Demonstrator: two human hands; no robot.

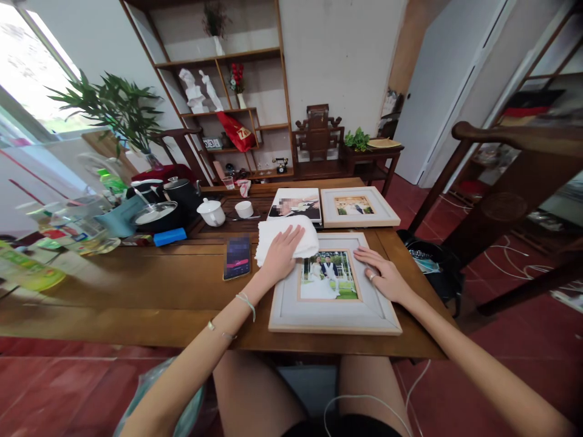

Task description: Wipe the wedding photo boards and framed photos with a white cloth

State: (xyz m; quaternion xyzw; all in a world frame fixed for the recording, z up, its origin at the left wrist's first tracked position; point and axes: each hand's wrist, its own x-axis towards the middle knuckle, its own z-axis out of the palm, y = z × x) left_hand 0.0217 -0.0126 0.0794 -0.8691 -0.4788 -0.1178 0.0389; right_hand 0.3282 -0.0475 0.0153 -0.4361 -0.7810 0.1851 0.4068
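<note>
A framed wedding photo (334, 315) lies flat on the wooden table (150, 291) in front of me. My left hand (280, 255) rests flat, fingers stretched, on a white folded cloth (273, 233) at the frame's upper left corner. My right hand (382, 273) lies flat with fingers spread on the frame's right border, a ring on one finger. Behind the frame lie a smaller framed photo (357, 206) and an unframed photo print (296, 204).
A phone (237, 258) lies left of the cloth. Further left are a tea set with a black kettle (182, 193), white cups (212, 212), a blue box (169, 237) and bottles. A wooden chair (514, 200) stands at right; shelves line the back wall.
</note>
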